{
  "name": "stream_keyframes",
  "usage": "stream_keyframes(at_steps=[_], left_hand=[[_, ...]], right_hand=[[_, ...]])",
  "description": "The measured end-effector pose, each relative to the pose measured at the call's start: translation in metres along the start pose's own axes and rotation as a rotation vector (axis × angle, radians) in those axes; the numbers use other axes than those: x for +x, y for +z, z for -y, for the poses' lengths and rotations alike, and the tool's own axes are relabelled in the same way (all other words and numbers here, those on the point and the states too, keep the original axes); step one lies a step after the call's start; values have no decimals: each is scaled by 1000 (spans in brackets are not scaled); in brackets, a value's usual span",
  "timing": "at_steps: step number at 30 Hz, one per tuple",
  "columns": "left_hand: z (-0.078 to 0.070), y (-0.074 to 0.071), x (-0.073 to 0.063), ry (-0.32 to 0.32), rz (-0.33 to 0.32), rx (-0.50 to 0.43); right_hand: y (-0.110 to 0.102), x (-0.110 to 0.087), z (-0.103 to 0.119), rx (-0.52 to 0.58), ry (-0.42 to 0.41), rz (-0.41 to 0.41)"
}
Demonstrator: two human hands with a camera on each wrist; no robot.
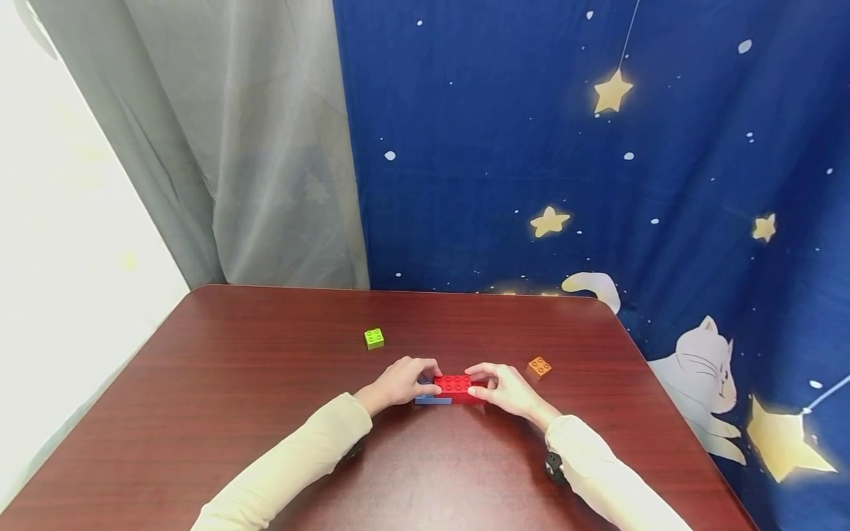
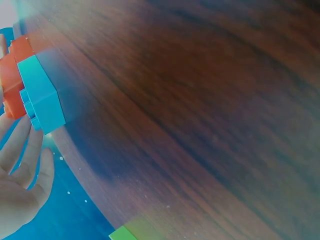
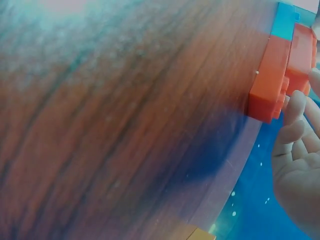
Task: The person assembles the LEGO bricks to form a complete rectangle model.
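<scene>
Dark blue curtain [image 1: 465, 184] w/ stars and a cartoon cat [image 1: 705, 376] hung behind a reddish-brown table [image 1: 285, 339]; grey curtain [image 1: 285, 147] was beyond and left of the top red brick [image 1: 454, 383], my landmark for all of this. That brick sat over a blue brick [image 2: 42, 95] on its lower left and a lower red brick [image 3: 270, 80] on its lower right, roughly mid-table. Couldn't tell if it was fully pressed down, tbh.

Left hand [image 1: 401, 382] had thumb and fingers pinched on its left end, only slightly apart; right hand [image 1: 510, 391] did the same on the right end. Both hid the ends of the stack in the head view. Wrist cams filled that in: left one showed the blue brick's end studs, right one the lower red's, tho both cut off part of the hand at the edge.

Green brick [image 1: 374, 338] was beyond and left of the landmark, orange brick [image 1: 539, 367] beyond and right; wrist views got just a corner of each. Stud tops were too small to read, fwiw.
</scene>
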State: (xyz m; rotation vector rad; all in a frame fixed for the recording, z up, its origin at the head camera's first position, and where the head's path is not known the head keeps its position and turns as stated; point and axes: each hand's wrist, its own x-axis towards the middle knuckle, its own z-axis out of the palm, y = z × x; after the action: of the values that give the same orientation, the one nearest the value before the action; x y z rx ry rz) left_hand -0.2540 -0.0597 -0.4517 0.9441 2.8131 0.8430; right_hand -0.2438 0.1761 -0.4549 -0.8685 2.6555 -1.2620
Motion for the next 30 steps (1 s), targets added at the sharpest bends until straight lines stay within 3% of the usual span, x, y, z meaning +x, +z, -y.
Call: stream_keyframes(at_steps=[4, 6, 22, 30], left_hand=[[0, 0, -1, 12, -8, 2], [0, 0, -2, 14, -7, -1], [0, -1, -2, 32, -11, -8], [0, 0, -3, 52, -20, -27]], right_hand=[[-7, -1, -6, 1, 21, -34], [-9, 0, -19, 0, 21, -62], [-42, -13, -41, -49, 35, -217], [-57, -20, -51, -74, 99, -254]])
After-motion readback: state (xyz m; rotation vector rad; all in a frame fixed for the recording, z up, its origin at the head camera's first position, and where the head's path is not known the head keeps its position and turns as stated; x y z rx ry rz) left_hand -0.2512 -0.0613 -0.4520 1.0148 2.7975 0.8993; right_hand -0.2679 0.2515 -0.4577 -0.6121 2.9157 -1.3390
